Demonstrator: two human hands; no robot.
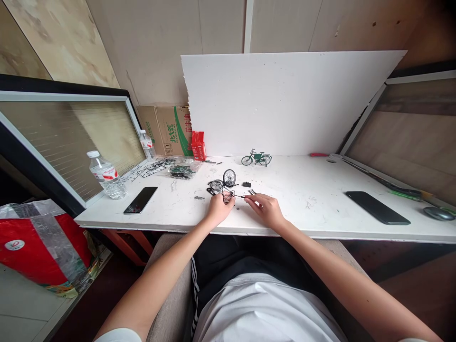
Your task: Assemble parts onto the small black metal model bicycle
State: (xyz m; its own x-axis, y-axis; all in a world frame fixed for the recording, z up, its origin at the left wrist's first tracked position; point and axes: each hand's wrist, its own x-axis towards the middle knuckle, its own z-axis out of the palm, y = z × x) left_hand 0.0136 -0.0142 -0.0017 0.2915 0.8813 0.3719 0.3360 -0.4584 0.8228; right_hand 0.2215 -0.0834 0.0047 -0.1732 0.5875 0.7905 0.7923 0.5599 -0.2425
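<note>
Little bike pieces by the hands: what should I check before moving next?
1. Left hand touching the small black wire piece: ok. Whether the fingers grip it firmly: cannot tell.
2. Right hand holding anything: cannot tell, too small to see.
3. Loose wheels on the table, just beyond the hands: ok.
4. Green model bike upright, apart from the hands: ok.
5. Water bottle capped, far to the left: ok.
</note>
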